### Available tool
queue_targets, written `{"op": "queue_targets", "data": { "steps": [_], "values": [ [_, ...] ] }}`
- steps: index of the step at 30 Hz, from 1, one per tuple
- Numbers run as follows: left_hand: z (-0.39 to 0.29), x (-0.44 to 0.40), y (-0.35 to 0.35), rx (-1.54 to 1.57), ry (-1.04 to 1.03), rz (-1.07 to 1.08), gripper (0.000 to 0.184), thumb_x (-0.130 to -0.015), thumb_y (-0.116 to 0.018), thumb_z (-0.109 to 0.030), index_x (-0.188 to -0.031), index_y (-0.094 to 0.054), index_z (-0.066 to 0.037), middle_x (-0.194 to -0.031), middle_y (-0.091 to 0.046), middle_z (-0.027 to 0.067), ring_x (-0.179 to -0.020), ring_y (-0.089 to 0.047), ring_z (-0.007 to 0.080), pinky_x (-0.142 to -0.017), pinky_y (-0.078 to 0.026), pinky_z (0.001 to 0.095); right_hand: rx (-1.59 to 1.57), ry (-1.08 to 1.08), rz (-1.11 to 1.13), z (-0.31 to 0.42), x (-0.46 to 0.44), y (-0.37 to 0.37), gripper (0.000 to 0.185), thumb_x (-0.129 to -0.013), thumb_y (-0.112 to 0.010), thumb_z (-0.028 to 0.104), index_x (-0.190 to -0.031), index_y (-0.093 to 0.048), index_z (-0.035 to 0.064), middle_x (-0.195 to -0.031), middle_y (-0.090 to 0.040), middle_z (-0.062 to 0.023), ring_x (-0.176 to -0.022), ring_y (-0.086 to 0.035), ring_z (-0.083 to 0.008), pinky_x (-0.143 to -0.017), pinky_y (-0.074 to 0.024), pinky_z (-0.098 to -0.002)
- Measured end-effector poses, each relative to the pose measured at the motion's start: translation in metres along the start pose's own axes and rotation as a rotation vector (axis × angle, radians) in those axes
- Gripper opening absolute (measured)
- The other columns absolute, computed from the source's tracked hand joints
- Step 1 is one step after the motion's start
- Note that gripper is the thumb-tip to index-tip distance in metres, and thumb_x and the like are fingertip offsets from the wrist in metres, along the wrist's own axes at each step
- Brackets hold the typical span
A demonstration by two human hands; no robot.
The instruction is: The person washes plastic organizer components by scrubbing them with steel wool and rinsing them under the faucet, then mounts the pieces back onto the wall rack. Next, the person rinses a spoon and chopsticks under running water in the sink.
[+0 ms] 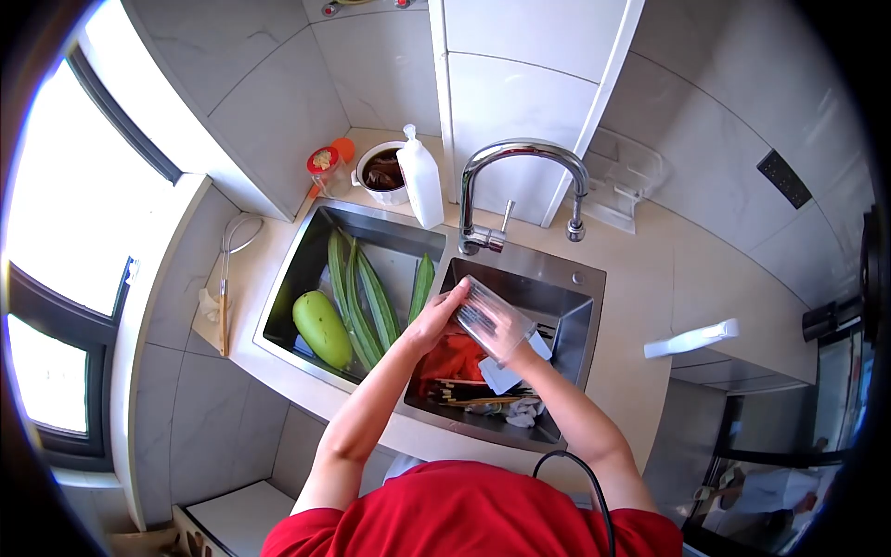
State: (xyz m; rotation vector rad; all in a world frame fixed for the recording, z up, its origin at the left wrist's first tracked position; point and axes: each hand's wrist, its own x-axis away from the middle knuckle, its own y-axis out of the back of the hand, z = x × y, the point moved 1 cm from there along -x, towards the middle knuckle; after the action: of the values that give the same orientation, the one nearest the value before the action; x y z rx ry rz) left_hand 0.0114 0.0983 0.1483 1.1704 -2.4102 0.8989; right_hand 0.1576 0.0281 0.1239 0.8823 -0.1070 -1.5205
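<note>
Far to the left of our hands, a wire-loop tool with a wooden handle [224, 311] lies on the bench [640, 269]. Nearer on that side, the left basin [394, 263] holds a smooth pale-green gourd [321, 330] and several long ridged gourds [373, 295]; they look whole and uncut, and we are touching none of them. Beyond the hands on the left stand a red-lidded jar [324, 162], a white pot [380, 196] of dark contents and a white bottle [422, 186].

Our left hand [436, 317] pinches one edge of a clear container [481, 308], thumb on the near side. The container is tilted above the right basin [581, 325], just in front of the tap [483, 239], from which no stream shows. Our right hand [509, 334] shows through the clear wall; whether it reaches inside or cups the back, and how tightly its fingers close, we cannot tell.

Below our hands the basin holds a red item [453, 360], chopsticks [459, 395], a flat whitish piece [502, 373] and a crumpled pale bundle [522, 412]. We judge ourselves partway: one container is being handled, while these pieces lie unattended and no finished pile is evident.

Right of our hands, a clear rack [617, 186] stands against the wall, and farther right is a white handle-like object [691, 339].
</note>
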Motion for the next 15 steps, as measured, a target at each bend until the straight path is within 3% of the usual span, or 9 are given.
{"op": "queue_targets", "data": {
  "steps": [1,2,4,5,8,10,11,14,15],
  "values": [
    [0.001,-0.001,0.003,-0.038,-0.009,0.055,0.067,-0.089,-0.048,-0.055,-0.126,-0.046,0.000,-0.113,-0.058,0.0086,-0.103,-0.056,0.0174,-0.094,-0.044,0.0324,-0.207,-0.127,0.045,0.003,-0.011,0.009,0.036,-0.086,-0.059,0.015,-0.119,-0.054,0.0022,-0.116,-0.059,-0.0099,-0.105,-0.058,-0.0230,-0.092,-0.0445,-0.0348],
    [0.002,0.000,0.009,-0.039,-0.006,0.054,0.067,-0.089,-0.048,-0.055,-0.126,-0.046,0.000,-0.113,-0.058,0.0086,-0.103,-0.056,0.0174,-0.094,-0.044,0.0324,-0.500,-0.467,0.109,0.011,-0.011,0.017,0.038,-0.086,-0.060,0.016,-0.121,-0.053,0.0028,-0.117,-0.058,-0.0102,-0.105,-0.057,-0.0213,-0.093,-0.0445,-0.0346],
    [-0.008,0.007,0.009,-0.297,-0.181,0.092,0.077,-0.086,-0.055,-0.054,-0.137,-0.033,-0.001,-0.123,-0.051,0.0095,-0.113,-0.050,0.0196,-0.100,-0.038,0.0338,-1.508,-0.600,-0.045,0.025,-0.019,0.021,0.040,-0.085,-0.061,0.015,-0.122,-0.053,0.0039,-0.117,-0.057,-0.0113,-0.106,-0.057,-0.0207,-0.094,-0.0443,-0.0345],
    [-0.011,0.009,0.002,-0.208,-0.307,0.167,0.080,-0.082,-0.063,-0.048,-0.141,-0.029,-0.006,-0.128,-0.048,0.0083,-0.116,-0.047,0.0183,-0.099,-0.037,0.0329,-1.507,-0.600,-0.043,0.027,-0.019,0.020,0.040,-0.085,-0.061,0.015,-0.122,-0.053,0.0039,-0.117,-0.057,-0.0113,-0.106,-0.057,-0.0207,-0.094,-0.0443,-0.0345],
    [-0.015,0.010,-0.010,0.095,-0.384,0.259,0.079,-0.079,-0.071,-0.035,-0.140,-0.030,-0.006,-0.126,-0.049,0.0078,-0.115,-0.048,0.0180,-0.099,-0.038,0.0329,-1.491,-0.718,-0.121,0.034,-0.016,0.020,0.038,-0.086,-0.059,0.012,-0.122,-0.053,0.0033,-0.119,-0.055,-0.0133,-0.109,-0.054,-0.0214,-0.096,-0.0436,-0.0342],
    [-0.016,0.014,-0.015,0.171,-0.380,0.259,0.077,-0.077,-0.074,-0.029,-0.138,-0.033,-0.005,-0.122,-0.052,0.0081,-0.113,-0.049,0.0180,-0.097,-0.039,0.0325,-0.390,-0.068,-0.122,0.048,-0.017,0.030,0.036,-0.085,-0.057,0.008,-0.121,-0.054,0.0025,-0.122,-0.052,-0.0149,-0.113,-0.052,-0.0263,-0.096,-0.0429,-0.0370],
    [-0.016,0.013,-0.018,0.121,-0.360,0.214,0.076,-0.078,-0.074,-0.030,-0.137,-0.034,-0.004,-0.121,-0.052,0.0081,-0.112,-0.050,0.0179,-0.096,-0.040,0.0322,0.042,0.147,-0.046,0.032,-0.011,0.024,0.036,-0.083,-0.057,0.004,-0.119,-0.056,0.0022,-0.126,-0.049,-0.0170,-0.114,-0.050,-0.0335,-0.098,-0.0408,-0.0405],
    [-0.008,0.010,-0.018,0.078,-0.317,0.146,0.074,-0.077,-0.074,-0.032,-0.134,-0.037,-0.002,-0.119,-0.053,0.0080,-0.108,-0.052,0.0173,-0.092,-0.043,0.0313,0.057,0.151,-0.049,0.021,-0.003,0.017,0.039,-0.081,-0.058,0.004,-0.120,-0.055,0.0034,-0.125,-0.048,-0.0186,-0.113,-0.048,-0.0381,-0.098,-0.0395,-0.0432],
    [-0.006,0.009,-0.018,0.104,-0.291,0.118,0.074,-0.077,-0.074,-0.033,-0.134,-0.037,-0.001,-0.118,-0.054,0.0080,-0.108,-0.053,0.0172,-0.092,-0.043,0.0314,0.122,0.089,-0.056,0.023,-0.004,0.017,0.041,-0.083,-0.058,0.005,-0.124,-0.051,0.0038,-0.125,-0.050,-0.0153,-0.114,-0.050,-0.0307,-0.097,-0.0414,-0.0392]
  ]
}}
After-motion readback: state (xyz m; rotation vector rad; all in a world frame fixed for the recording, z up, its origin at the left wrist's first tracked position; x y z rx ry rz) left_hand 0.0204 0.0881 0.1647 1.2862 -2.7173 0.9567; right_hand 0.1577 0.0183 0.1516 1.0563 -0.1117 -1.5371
